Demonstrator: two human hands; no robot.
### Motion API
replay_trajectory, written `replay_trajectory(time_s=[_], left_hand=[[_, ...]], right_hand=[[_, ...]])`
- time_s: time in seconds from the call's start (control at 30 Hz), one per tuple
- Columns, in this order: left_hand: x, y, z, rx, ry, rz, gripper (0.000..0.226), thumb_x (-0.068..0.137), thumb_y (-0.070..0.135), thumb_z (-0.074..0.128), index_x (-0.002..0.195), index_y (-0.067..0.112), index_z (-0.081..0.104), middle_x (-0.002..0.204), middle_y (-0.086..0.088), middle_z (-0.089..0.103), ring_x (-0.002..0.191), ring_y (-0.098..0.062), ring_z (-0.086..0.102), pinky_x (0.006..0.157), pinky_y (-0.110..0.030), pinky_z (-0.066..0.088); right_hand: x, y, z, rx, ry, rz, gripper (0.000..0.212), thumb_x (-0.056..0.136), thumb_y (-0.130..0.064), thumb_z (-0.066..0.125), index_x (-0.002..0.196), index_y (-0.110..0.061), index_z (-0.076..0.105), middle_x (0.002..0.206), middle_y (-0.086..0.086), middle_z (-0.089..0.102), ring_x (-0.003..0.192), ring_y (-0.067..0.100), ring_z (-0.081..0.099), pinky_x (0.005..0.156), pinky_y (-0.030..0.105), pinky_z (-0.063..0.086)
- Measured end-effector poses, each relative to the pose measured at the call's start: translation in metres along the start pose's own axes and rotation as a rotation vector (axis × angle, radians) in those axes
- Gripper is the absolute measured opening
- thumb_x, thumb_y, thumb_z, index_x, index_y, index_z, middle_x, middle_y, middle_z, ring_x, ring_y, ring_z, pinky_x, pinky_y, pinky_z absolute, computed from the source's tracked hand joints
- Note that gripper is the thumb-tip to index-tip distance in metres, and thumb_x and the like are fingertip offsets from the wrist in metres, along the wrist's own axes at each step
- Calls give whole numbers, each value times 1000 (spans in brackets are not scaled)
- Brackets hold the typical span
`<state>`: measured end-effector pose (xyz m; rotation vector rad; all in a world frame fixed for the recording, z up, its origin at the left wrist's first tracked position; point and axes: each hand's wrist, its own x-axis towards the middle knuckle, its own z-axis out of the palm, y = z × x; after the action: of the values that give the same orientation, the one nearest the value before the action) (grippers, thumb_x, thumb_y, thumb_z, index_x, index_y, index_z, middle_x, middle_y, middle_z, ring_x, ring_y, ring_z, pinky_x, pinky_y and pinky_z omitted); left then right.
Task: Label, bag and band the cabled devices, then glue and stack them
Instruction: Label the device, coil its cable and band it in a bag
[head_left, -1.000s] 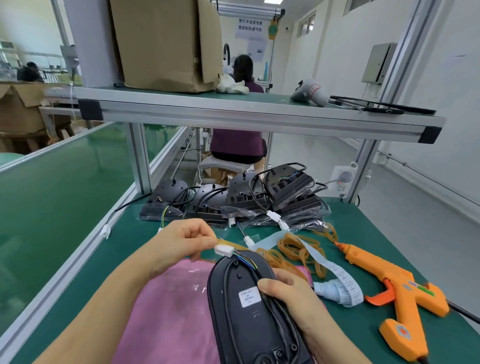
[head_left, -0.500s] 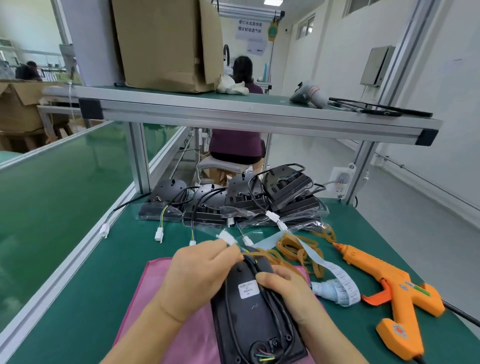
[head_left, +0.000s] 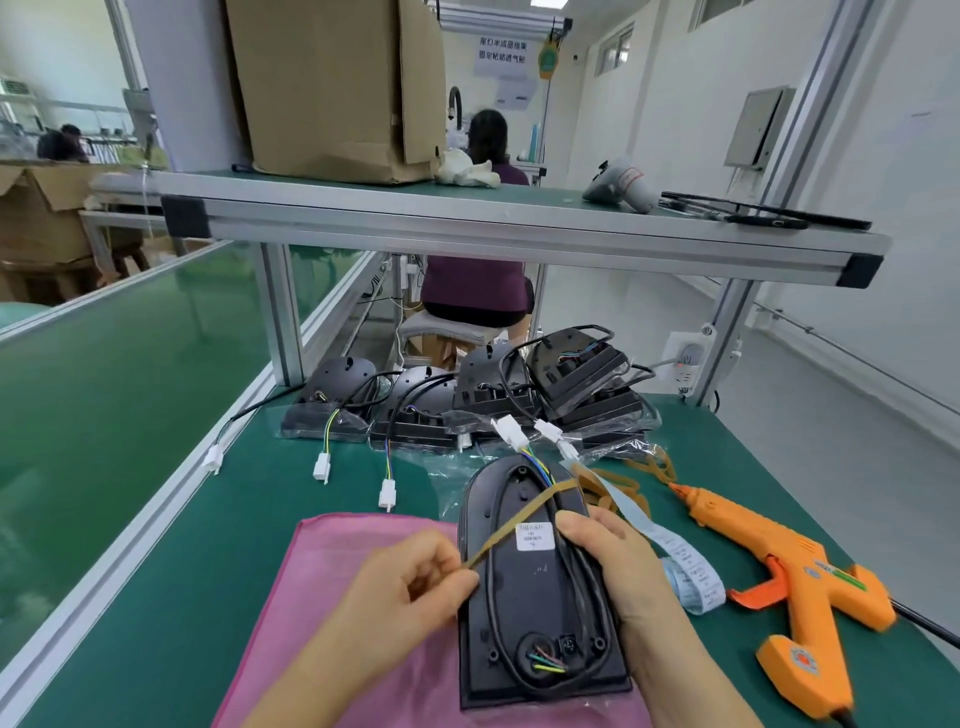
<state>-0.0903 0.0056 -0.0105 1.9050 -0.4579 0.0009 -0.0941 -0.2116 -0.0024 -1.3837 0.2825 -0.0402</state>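
A black cabled device (head_left: 524, 597) lies face down on a pink cloth (head_left: 332, 623), its cable coiled on its back and a white label (head_left: 535, 536) stuck near the middle. My right hand (head_left: 618, 571) grips the device's right edge, thumb pressing the cable. My left hand (head_left: 410, 587) pinches a tan rubber band (head_left: 519, 517) that stretches diagonally across the device's top. The device's white connector (head_left: 510, 432) sticks out beyond its far end.
Several bagged black devices (head_left: 467, 400) with loose cables and connectors sit at the back. Loose rubber bands (head_left: 613, 486), a label strip (head_left: 675, 556) and an orange glue gun (head_left: 795, 587) lie to the right. A shelf (head_left: 467, 218) overhangs the green bench.
My left hand let go of the connector end, moved down to the device's left side and pulled a rubber band across the device. The device now lies flatter and more fully in view.
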Motion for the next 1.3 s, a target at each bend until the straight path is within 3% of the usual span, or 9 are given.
replay_trajectory(time_s=[0.23, 0.43, 0.6, 0.9, 1.0, 1.07, 1.17, 1.23, 1.3], left_hand=[[15, 36, -8, 535, 83, 346, 24, 82, 44, 48, 67, 25, 50, 54, 8, 52, 57, -14, 44, 74, -21, 34], [35, 51, 6, 830, 24, 248, 19, 84, 48, 45, 84, 33, 56, 72, 11, 56, 82, -7, 52, 85, -27, 33], [42, 64, 9, 640, -38, 277, 14, 90, 34, 51, 78, 29, 55, 69, 11, 46, 78, -13, 45, 80, -34, 38], [8, 29, 33, 539, 305, 743, 13, 89, 25, 55, 80, 20, 63, 78, 14, 45, 78, -13, 43, 70, -36, 37], [5, 19, 37, 350, 434, 476, 11, 83, 32, 68, 92, 35, 62, 114, 12, 52, 114, -8, 44, 98, -25, 35], [5, 21, 40, -43, 467, 84, 59, 67, 31, 85, 113, 45, 50, 141, 14, 33, 133, 3, 31, 106, -12, 30], [8, 18, 43, -410, 327, -297, 115, 57, 36, 92, 144, 47, 19, 131, 18, 49, 106, 11, 59, 80, -14, 53], [11, 15, 41, -514, 281, -372, 113, 62, 31, 89, 148, 45, 17, 112, 17, 60, 81, 8, 68, 58, -12, 52], [15, 12, 42, -549, 267, -373, 103, 59, 32, 89, 146, 35, 33, 115, 9, 66, 88, -2, 70, 65, -21, 56]], right_hand=[[-3, 3, 12, -134, 5, -48, 26, 75, -26, 78, 92, -12, 64, 67, -7, 69, 61, 8, 66, 56, 23, 49], [-4, -4, 22, -308, 35, -166, 36, 63, -34, 75, 90, -14, 62, 58, -18, 63, 58, -2, 57, 51, 10, 42], [-7, -6, 23, -329, -8, -190, 38, 62, -37, 75, 88, -16, 58, 51, -25, 57, 48, -9, 51, 46, 6, 37], [-5, -12, 22, -304, 13, -166, 37, 58, -47, 69, 79, -20, 56, 72, -9, 55, 69, 7, 50, 64, 21, 40], [-9, -5, 23, -213, 28, -217, 39, 58, -45, 72, 85, -21, 59, 74, -10, 63, 74, 8, 58, 66, 20, 44], [-11, -1, 26, -158, 19, -247, 39, 57, -45, 74, 85, -22, 61, 69, -13, 66, 69, 0, 61, 61, 13, 46], [-9, 0, 29, -155, 22, -266, 35, 58, -43, 75, 82, -24, 60, 62, -19, 61, 61, -4, 57, 57, 9, 43], [-8, 3, 29, -132, 44, -248, 41, 57, -42, 75, 89, -25, 58, 72, -18, 66, 68, -5, 61, 64, 12, 46], [-9, 5, 29, -148, 82, -235, 56, 54, -47, 78, 102, -30, 55, 95, -10, 68, 90, 2, 65, 80, 24, 51]])
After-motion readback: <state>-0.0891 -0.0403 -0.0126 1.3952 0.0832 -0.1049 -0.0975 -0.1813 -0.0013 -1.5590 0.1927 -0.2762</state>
